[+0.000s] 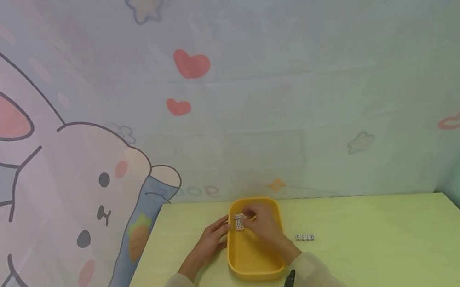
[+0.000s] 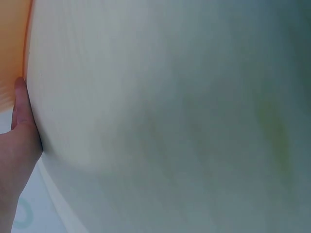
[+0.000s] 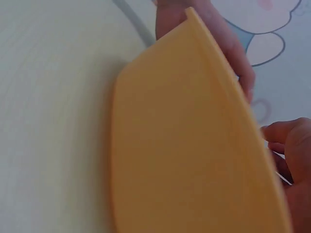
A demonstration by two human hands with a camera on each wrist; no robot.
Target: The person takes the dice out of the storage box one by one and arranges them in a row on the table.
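Observation:
A yellow tray [image 1: 259,270] rests on the table, with several small white dice [image 1: 239,225] with dark marks grouped at its far left. My right hand [image 1: 262,223] reaches over the tray, its thumb and forefinger pinching at a die in that group; the fingers partly cover it. In the right wrist view the tray wall [image 3: 184,126] hides the dice and part of my right hand [image 3: 296,155]. My left hand [image 1: 212,242] lies along the tray's left side, fingers extended and fingertips at the rim, as the left wrist view also shows.
A short row of white dice [image 1: 304,237] sits on the pale yellow-green table [image 1: 381,249], right of the tray. Behind the table hangs a cloth backdrop [image 1: 274,88] with a rabbit, hearts and stars.

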